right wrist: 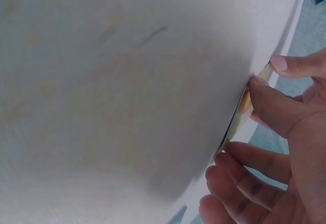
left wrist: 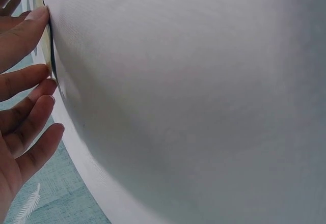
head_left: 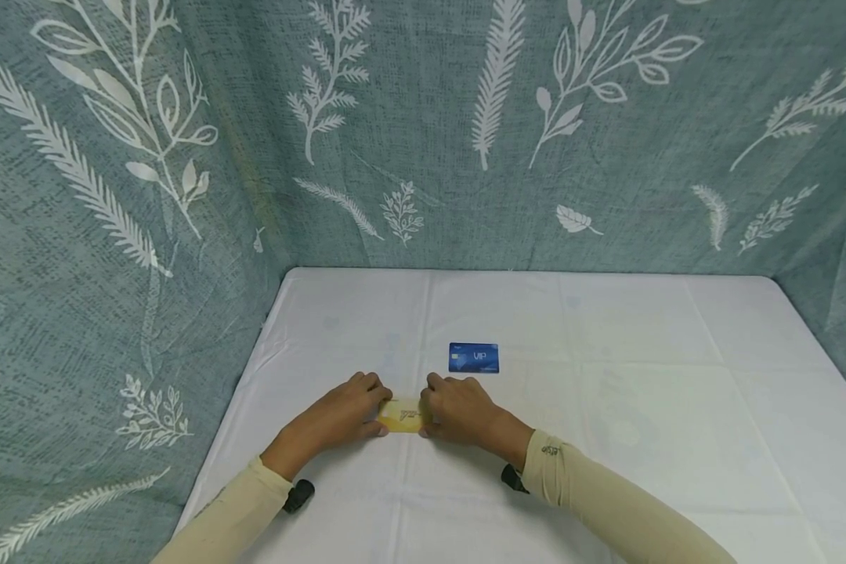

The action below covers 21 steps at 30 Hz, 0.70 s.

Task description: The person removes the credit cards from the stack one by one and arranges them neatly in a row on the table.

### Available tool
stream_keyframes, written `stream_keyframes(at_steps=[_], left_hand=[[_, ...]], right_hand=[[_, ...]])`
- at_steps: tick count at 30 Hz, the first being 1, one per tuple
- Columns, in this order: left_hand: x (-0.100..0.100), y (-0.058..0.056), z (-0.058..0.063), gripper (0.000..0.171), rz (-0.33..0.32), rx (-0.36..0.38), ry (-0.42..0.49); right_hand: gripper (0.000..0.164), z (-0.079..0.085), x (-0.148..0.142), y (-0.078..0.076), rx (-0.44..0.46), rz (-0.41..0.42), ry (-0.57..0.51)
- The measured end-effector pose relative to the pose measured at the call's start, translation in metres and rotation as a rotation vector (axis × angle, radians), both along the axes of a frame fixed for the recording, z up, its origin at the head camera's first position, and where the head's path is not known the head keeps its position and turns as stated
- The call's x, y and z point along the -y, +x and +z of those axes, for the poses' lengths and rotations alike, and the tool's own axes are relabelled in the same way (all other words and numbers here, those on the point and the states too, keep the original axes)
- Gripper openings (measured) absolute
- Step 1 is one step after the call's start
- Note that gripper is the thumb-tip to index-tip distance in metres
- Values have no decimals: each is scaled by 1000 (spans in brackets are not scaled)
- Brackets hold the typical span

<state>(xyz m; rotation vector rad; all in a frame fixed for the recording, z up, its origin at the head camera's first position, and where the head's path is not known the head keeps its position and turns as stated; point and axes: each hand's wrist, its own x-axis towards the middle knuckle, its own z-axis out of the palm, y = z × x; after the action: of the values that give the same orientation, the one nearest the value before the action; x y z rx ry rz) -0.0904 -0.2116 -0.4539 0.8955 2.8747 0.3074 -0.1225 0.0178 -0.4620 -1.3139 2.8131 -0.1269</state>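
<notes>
Gold card on the desk: we see left hand and right hand pinching its ends; blue card just behind.

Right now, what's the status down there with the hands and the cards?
Left hand and right hand pinch the gold card by its ends, on the white table. Blue VIP card lies apart, just beyond. Nothing in the way.

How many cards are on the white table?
2. A blue card lies flat alone, beyond the hands. A yellow card sits nearer, pinched between the left hand and right hand. More beneath the hands cannot be ruled out.
</notes>
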Motion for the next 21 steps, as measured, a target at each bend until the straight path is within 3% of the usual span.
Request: stream_keyframes(at_steps=[21], left_hand=[[-2,-2,3,43,-13,0,3]], right_hand=[[43,-2,-2,-1,-21,11,-13]])
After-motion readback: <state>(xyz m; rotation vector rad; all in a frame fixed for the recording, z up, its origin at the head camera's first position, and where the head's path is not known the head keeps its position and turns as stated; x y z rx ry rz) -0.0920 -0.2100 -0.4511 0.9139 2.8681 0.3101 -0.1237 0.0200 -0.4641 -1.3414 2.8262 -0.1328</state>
